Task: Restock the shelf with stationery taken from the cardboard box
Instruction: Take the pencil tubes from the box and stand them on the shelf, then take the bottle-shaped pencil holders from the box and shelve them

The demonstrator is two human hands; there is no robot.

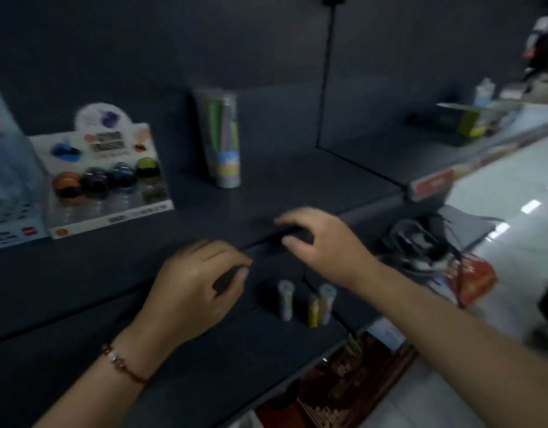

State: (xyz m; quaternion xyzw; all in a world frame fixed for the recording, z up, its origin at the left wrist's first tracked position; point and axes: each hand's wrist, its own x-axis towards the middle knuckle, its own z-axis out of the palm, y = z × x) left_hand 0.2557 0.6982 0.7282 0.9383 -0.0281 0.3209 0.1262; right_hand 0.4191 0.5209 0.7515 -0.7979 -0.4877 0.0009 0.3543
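The dark shelf [266,193] runs across the middle of the head view. On it stands a tall clear tube of coloured pens [225,140]. My left hand [195,285] curls round a dark object [225,278] just below the shelf's front edge. My right hand [325,242] grips another dark piece [299,233] right at that edge; blur hides what either piece is. On the lower shelf [204,350] stand two small pale tubes [285,299] [326,301] with a yellow item [313,310] between them. No cardboard box is clearly visible.
A display carton of coloured round items [106,180] and a bluish pack [7,168] stand at the shelf's left. A dark bag [421,242] and a red packet [473,279] lie to the right, beside the glossy white floor [513,186]. A further shelf holds boxes [473,122].
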